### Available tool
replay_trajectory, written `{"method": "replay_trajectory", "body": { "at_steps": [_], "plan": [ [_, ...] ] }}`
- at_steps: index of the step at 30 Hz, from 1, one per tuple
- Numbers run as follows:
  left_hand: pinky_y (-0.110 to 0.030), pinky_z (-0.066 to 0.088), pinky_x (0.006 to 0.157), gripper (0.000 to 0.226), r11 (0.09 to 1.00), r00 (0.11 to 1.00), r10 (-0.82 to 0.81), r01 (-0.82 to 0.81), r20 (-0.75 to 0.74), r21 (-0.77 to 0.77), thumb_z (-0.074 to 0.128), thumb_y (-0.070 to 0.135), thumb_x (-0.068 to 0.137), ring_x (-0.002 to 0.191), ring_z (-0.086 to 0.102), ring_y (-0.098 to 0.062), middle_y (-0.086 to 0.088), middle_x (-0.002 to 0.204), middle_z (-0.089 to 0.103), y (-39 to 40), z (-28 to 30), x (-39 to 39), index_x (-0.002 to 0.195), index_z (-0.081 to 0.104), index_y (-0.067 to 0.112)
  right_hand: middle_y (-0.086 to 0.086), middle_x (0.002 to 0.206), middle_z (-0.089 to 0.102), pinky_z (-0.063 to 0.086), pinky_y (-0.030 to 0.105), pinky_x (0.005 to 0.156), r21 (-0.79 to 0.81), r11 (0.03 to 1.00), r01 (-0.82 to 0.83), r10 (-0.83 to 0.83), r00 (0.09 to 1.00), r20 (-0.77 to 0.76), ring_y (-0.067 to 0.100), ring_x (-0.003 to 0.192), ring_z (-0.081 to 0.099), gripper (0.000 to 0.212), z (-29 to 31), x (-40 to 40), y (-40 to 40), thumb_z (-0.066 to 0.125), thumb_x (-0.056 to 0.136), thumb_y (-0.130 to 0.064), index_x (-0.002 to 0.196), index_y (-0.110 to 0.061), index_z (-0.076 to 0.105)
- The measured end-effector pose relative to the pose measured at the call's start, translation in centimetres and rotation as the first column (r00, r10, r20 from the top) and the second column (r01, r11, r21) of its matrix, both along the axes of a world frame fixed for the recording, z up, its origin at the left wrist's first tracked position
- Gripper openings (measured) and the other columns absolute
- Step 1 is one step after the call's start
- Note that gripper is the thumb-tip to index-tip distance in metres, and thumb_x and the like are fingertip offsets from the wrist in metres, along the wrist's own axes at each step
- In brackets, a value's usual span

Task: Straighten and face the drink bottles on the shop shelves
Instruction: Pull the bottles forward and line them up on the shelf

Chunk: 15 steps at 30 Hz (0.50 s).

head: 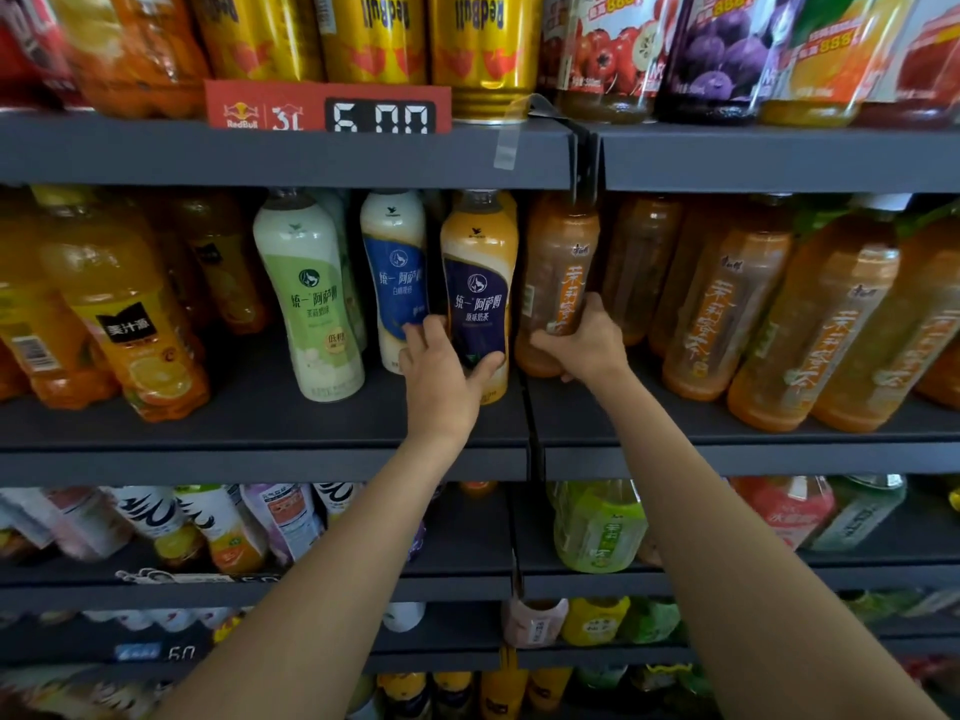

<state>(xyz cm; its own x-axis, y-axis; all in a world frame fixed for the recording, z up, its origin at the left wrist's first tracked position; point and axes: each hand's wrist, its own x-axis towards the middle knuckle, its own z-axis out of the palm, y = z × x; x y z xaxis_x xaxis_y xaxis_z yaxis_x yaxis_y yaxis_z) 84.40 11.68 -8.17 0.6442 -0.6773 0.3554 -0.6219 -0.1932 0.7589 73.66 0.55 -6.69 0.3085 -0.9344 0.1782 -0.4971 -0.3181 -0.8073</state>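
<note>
On the middle shelf (260, 423) my left hand (441, 376) grips the lower part of a milk tea bottle with a dark purple label (478, 283), thumb on its right side. My right hand (582, 340) holds the lower part of a brown tea bottle with an orange label (561, 267) just right of the shelf divider (530, 407). Both bottles stand upright. A blue-label milk tea bottle (395, 262) stands behind my left fingers, and a green-label one (311, 288) stands further left.
Orange juice bottles (124, 314) fill the left of the middle shelf, several brown tea bottles (810, 314) the right. Gold cans (483, 49) and a red price tag (327, 109) sit on the shelf above. Lower shelves hold mixed bottles (597, 527).
</note>
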Motion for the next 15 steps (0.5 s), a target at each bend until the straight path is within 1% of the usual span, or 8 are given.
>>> {"method": "replay_trajectory", "body": {
  "at_steps": [1, 3, 7, 10, 12, 13, 14, 15],
  "plan": [
    [-0.043, 0.029, 0.105, 0.060, 1.000, 1.000, 0.001, -0.001, -0.001, 0.001, 0.069, 0.033, 0.081, 0.129, 0.029, -0.036, -0.021, 0.142, 0.031, 0.0, 0.0, 0.0, 0.125, 0.039, 0.006, 0.007, 0.111, 0.057, 0.052, 0.022, 0.045, 0.023, 0.999, -0.034, 0.034, 0.999, -0.007, 0.025, 0.090, 0.062, 0.055, 0.3, -0.2, -0.3, 0.074, 0.077, -0.026, 0.119, -0.011, 0.041],
    [-0.043, 0.029, 0.104, 0.060, 1.000, 1.000, -0.001, 0.001, -0.002, 0.000, 0.069, 0.033, 0.081, 0.129, 0.029, -0.036, -0.021, 0.142, 0.031, 0.1, 0.0, 0.0, 0.125, 0.039, 0.005, 0.006, 0.111, 0.057, 0.044, 0.016, 0.035, 0.027, 0.998, -0.063, 0.064, 0.997, -0.035, 0.021, 0.086, 0.061, 0.055, 0.7, -0.5, -0.7, 0.074, 0.077, -0.026, 0.120, -0.013, 0.042],
    [-0.043, 0.029, 0.105, 0.061, 1.000, 1.000, -0.001, 0.001, -0.007, 0.012, 0.069, 0.033, 0.081, 0.129, 0.028, -0.036, -0.021, 0.142, 0.030, 0.1, 0.2, -0.1, 0.126, 0.038, 0.005, 0.008, 0.118, 0.056, 0.046, 0.020, 0.037, 0.011, 1.000, -0.021, 0.022, 0.995, -0.097, 0.022, 0.094, 0.059, 0.055, 0.8, -1.2, -1.2, 0.073, 0.079, -0.025, 0.123, -0.011, 0.044],
    [-0.044, 0.029, 0.105, 0.061, 1.000, 1.000, 0.001, -0.001, -0.012, 0.014, 0.069, 0.032, 0.082, 0.130, 0.027, -0.036, -0.021, 0.143, 0.029, 0.1, 0.2, -0.2, 0.126, 0.038, 0.005, 0.011, 0.123, 0.053, 0.045, 0.017, 0.035, 0.027, 0.995, -0.093, 0.095, 0.987, -0.130, 0.027, 0.099, 0.061, 0.053, 1.6, -2.4, -1.8, 0.071, 0.080, -0.021, 0.126, -0.013, 0.045],
    [-0.045, 0.029, 0.105, 0.061, 1.000, 1.000, 0.000, 0.000, -0.016, 0.013, 0.069, 0.032, 0.082, 0.130, 0.026, -0.037, -0.021, 0.143, 0.029, 0.1, 0.2, -0.2, 0.126, 0.038, 0.005, 0.013, 0.124, 0.053, 0.051, 0.021, 0.046, -0.036, 0.998, -0.061, 0.058, 0.995, -0.081, 0.029, 0.103, 0.060, 0.055, 2.7, -3.5, -1.9, 0.071, 0.080, -0.020, 0.129, -0.012, 0.046],
    [-0.045, 0.029, 0.105, 0.061, 1.000, 1.000, -0.001, 0.001, -0.018, 0.012, 0.069, 0.032, 0.082, 0.130, 0.026, -0.038, -0.021, 0.143, 0.029, 0.1, 0.2, -0.2, 0.126, 0.038, 0.005, 0.014, 0.129, 0.051, 0.056, 0.027, 0.061, -0.135, 0.990, 0.036, -0.046, 0.996, -0.074, 0.030, 0.108, 0.058, 0.055, 3.3, -3.9, -1.9, 0.070, 0.081, -0.018, 0.130, -0.010, 0.046],
    [-0.046, 0.030, 0.105, 0.060, 1.000, 1.000, 0.000, 0.000, -0.018, 0.012, 0.069, 0.032, 0.082, 0.130, 0.027, -0.038, -0.021, 0.143, 0.029, 0.2, 0.2, -0.3, 0.126, 0.038, 0.005, 0.015, 0.137, 0.044, 0.053, 0.031, 0.077, -0.243, 0.957, 0.160, -0.185, 0.979, -0.085, 0.031, 0.114, 0.054, 0.057, 3.8, -4.2, -1.8, 0.067, 0.084, -0.016, 0.134, -0.007, 0.043],
    [-0.047, 0.031, 0.105, 0.060, 1.000, 1.000, 0.002, -0.002, -0.019, 0.014, 0.069, 0.031, 0.082, 0.129, 0.027, -0.038, -0.021, 0.142, 0.030, 0.2, 0.2, -0.3, 0.126, 0.038, 0.005, 0.014, 0.146, 0.034, 0.048, 0.033, 0.088, -0.327, 0.910, 0.256, -0.304, 0.947, -0.106, 0.031, 0.119, 0.052, 0.061, 4.2, -4.3, -1.8, 0.064, 0.086, -0.015, 0.139, -0.006, 0.036]
  ]
}}
